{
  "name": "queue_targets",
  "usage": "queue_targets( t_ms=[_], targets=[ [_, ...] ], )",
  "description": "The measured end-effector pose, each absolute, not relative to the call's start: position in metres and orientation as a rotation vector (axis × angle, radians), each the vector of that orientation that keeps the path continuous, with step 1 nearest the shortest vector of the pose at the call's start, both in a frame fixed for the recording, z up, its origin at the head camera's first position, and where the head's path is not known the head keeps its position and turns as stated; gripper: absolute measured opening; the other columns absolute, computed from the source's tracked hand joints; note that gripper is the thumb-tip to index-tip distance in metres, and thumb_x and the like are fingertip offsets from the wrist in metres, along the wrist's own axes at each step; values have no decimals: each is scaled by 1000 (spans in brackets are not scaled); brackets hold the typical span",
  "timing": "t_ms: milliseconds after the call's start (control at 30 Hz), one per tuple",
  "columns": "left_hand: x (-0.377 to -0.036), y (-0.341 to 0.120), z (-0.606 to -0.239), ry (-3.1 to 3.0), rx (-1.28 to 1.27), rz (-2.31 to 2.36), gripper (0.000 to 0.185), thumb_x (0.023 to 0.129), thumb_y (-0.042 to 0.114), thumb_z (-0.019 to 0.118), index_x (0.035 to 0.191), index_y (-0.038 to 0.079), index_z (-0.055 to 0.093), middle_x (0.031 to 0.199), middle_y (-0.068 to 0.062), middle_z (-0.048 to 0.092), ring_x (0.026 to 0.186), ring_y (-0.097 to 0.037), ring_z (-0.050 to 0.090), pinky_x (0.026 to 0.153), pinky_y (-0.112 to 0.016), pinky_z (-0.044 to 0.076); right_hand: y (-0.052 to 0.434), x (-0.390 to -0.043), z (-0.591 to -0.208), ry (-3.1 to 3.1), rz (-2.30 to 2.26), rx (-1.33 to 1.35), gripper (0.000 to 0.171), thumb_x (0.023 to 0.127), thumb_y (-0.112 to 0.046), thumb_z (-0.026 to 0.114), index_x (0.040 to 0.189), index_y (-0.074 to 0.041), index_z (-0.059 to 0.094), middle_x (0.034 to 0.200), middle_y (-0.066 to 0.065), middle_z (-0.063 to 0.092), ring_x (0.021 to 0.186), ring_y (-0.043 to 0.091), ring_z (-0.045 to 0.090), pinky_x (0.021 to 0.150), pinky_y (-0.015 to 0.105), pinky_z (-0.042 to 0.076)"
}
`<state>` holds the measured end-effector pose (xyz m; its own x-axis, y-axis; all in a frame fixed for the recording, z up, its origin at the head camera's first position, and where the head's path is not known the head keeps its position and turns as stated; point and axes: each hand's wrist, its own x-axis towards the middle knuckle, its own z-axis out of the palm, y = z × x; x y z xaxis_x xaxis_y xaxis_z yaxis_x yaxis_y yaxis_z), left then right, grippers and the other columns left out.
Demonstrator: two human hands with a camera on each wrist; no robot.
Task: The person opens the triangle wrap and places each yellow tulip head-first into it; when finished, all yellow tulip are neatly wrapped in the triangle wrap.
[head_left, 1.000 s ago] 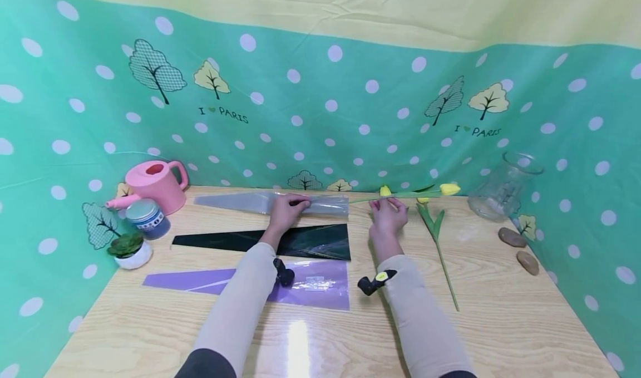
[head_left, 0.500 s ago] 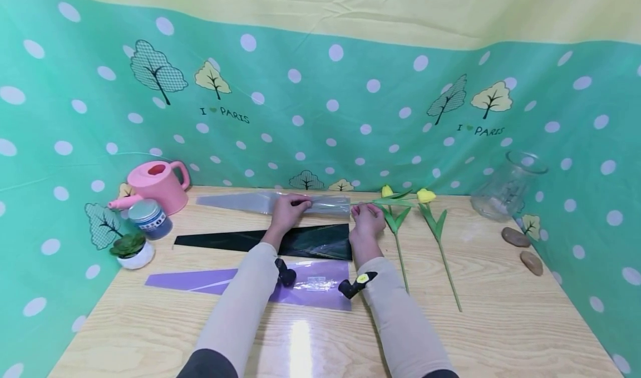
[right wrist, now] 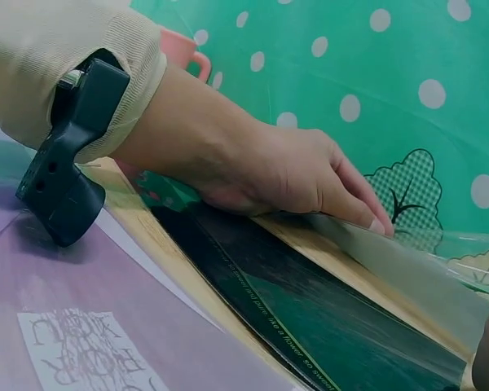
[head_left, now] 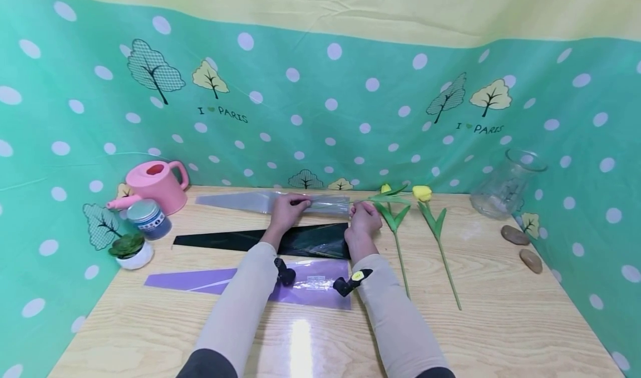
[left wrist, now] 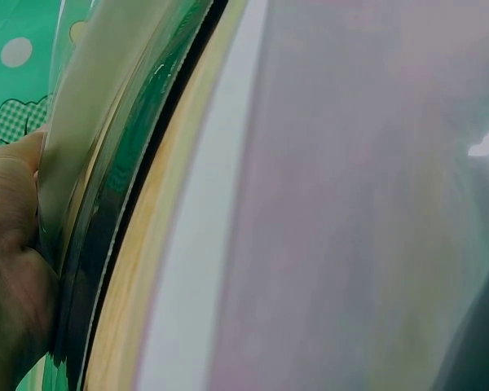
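My clear tapered sleeve (head_left: 245, 201) lies sideways, my yellow tulip (head_left: 394, 199) in line, stem at its wide end

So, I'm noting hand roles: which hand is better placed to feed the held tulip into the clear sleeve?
Probably the right hand: it seems to pinch the tulip near the mouth of the clear sleeve. The left hand holds the sleeve.

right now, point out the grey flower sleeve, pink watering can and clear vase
Grey flower sleeve (head_left: 245, 202), head view: on its tapered part.
Pink watering can (head_left: 164, 190), head view: on its body.
Clear vase (head_left: 502, 190), head view: on its side wall.
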<state>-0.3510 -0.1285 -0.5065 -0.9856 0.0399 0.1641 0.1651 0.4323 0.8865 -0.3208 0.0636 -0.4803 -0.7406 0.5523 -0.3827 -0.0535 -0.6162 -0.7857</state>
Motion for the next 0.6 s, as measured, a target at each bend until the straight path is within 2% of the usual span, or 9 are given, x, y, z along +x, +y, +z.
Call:
queue_targets(
  t_ms=[167,433,600],
  targets=[
    [-352,-129,-507,-2560,-195,-1587,20,97,19,74,114,10,80,122,-11,76,120,-30,68,104,-46,55,66,-320,-480,-1143,2386,-895,14,88,8,70,92,-5,64,87,9,68,68,13,62,62,21,51],
    [-351,-127,-507,-2566,-210,-1565,20,97,18,74,114,10,80,123,-12,75,118,-31,68,102,-46,56,88,-313,-474,-1202,2342,-881,13,90,2,70,91,-10,64,92,12,70,68,13,61,56,19,49],
    [-350,-127,-506,-2565,-201,-1577,20,97,18,74,114,9,80,123,-13,75,119,-31,68,103,-46,56,114,-315,-468,-1136,2316,-830,14,94,-4,71,100,-13,62,90,11,67,64,11,58,52,18,47]
  ],
)
